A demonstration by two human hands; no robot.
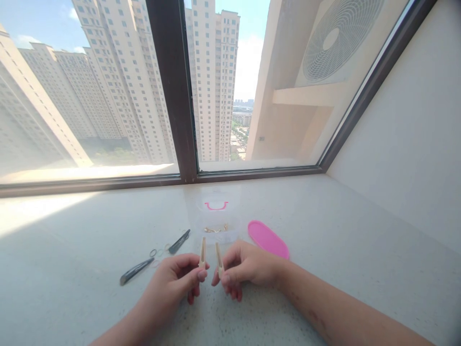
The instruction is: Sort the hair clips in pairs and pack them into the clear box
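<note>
Pinching a beige clip [202, 252] in our left hand [176, 281] and its twin [218, 258] in our right hand [245, 269], just in front of the clear box [216, 218], we judge them light, stiff and slick. Our fingertips close on their lower ends, the surest hold.

Sunlit sill [360, 226], dark-framed window [173, 91], white wall [414, 125] rt

No writing, label, brand or number can be read anywhere in view. The beige clips [202, 252], the clear box [216, 218] and the pink lid [268, 239] bear no legible marks. The fan unit [338, 38] outside the window shows only its plain grille.
</note>
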